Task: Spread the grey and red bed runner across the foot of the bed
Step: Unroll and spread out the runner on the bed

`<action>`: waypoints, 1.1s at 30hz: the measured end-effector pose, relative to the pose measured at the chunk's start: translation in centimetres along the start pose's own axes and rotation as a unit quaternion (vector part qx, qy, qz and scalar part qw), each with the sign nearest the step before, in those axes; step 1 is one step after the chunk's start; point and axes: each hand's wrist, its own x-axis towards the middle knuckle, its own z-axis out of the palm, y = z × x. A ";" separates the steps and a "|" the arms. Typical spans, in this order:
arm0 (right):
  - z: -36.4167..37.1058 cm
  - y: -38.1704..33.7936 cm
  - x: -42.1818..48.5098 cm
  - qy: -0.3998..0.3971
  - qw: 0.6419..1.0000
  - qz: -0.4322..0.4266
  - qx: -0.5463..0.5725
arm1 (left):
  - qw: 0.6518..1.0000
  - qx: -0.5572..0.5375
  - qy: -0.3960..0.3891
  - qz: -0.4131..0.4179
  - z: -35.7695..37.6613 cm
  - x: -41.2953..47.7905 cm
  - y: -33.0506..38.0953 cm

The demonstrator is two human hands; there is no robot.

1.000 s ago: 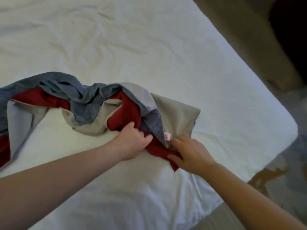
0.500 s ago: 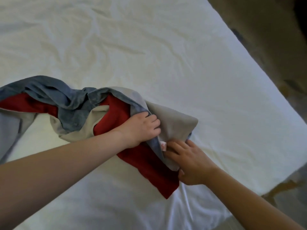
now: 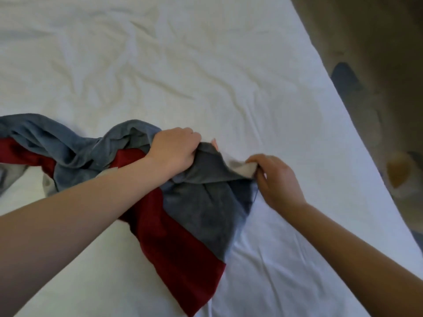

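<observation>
The grey and red bed runner (image 3: 201, 213) lies crumpled on the white bed (image 3: 206, 65), trailing off the left edge of the view. Its near end is partly unfolded, with a grey panel beside a red band that reaches toward me. My left hand (image 3: 174, 152) grips a bunch of the grey cloth at the runner's upper edge. My right hand (image 3: 272, 177) pinches a pale corner of the runner just to the right, its fingers curled round the cloth. The two hands are a short way apart with fabric stretched between them.
The bed's right edge (image 3: 357, 133) runs diagonally down the right side. Beyond it lies a patterned brown and beige carpet (image 3: 389, 88). The wrinkled white sheet stretches away above the runner.
Both hands lifted and moved apart, opening the runner's end. The folded beige underside turned over, and a wide grey panel and red band now lie toward me.
</observation>
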 end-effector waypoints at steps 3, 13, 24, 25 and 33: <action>0.1 2.0 4.2 0.063 0.988 0.136 0.044 | 0.998 -0.013 0.015 -0.056 -0.9 2.3 -0.7; -1.0 5.5 14.6 0.155 0.961 0.224 0.044 | 0.988 -0.012 0.098 -0.118 -3.1 10.1 -1.3; 1.8 2.7 4.5 0.043 0.980 -0.105 -0.161 | 0.989 -0.055 0.122 0.059 0.5 1.8 5.2; 2.0 2.3 3.0 0.024 0.973 -0.148 -0.175 | 0.987 -0.050 0.121 0.089 1.0 0.2 5.7; 4.4 -0.9 -7.2 -0.203 0.933 -0.262 -0.142 | 0.980 -0.010 -0.043 0.194 4.9 -10.5 3.4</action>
